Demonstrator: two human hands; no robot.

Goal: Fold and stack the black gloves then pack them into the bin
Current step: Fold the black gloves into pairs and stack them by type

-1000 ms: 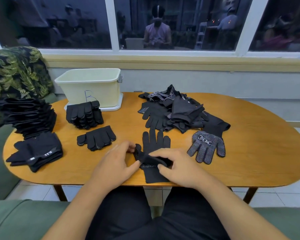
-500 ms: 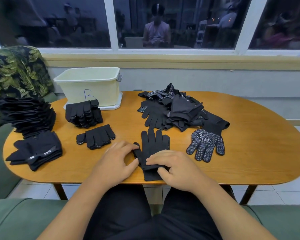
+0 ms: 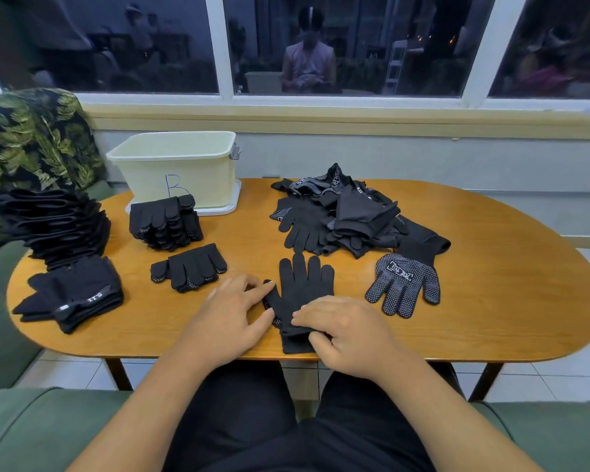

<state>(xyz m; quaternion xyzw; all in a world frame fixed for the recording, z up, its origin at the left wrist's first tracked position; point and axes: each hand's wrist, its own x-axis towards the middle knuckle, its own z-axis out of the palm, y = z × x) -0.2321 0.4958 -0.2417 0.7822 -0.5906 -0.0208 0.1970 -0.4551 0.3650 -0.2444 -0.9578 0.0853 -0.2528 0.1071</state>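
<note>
A black glove (image 3: 302,287) lies flat on the wooden table (image 3: 498,294) near its front edge, directly in front of the person, with its fingers pointing away and its cuff at the table's edge. The right hand (image 3: 349,332) rests on the cuff end with its fingers bent and close together, and the forefinger and thumb pinch a fold of the fabric there. The left hand (image 3: 232,313) lies just beside the glove with its fingers straight and slightly spread. Its fingertips touch the glove's thumb, and its own thumb touches the glove's left edge. To the right, apart from this glove, a single dotted glove (image 3: 402,284) lies with its dotted side up. Behind both, a loose pile of gloves (image 3: 341,216) sits mid-table. To the left is a folded pair (image 3: 191,267), and behind it a neat stack of folded gloves (image 3: 166,221) stands right in front of the cream bin (image 3: 184,165), which is marked with a blue letter B and sits on a white lid (image 3: 225,207). At the table's left end are two more dark stacks, a taller fanned one (image 3: 62,226) and a lower one (image 3: 79,296). A leaf-patterned cushion (image 3: 31,141) sits on the green sofa (image 3: 0,318) at the left, and dark windows (image 3: 116,46) run along the wall behind.
</note>
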